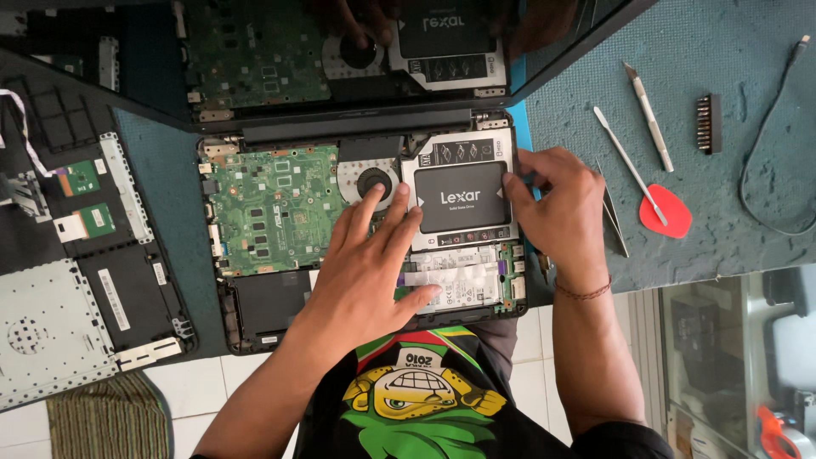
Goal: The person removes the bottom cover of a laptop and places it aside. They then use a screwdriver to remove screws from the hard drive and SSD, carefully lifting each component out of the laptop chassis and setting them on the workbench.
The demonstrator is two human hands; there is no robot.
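Head view: both hands rest on the black drive point(461, 197) seated in the opened laptop point(255, 297), left hand point(371, 255) spread flat, right hand point(552, 208) pinching its edge, with metal tools point(633, 166) and a red pick point(665, 211) right of it.

Drive point(461, 197) in laptop base point(255, 306), right of fan point(371, 180); tools point(633, 166) farther right.

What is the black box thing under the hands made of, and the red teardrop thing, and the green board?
The black drive under the left hand and right hand looks like matte plastic or painted metal, sitting in a silvery metal tray. The red pick looks like smooth, thin plastic. The green circuit board seems a lacquered rigid board with shiny soldered parts.
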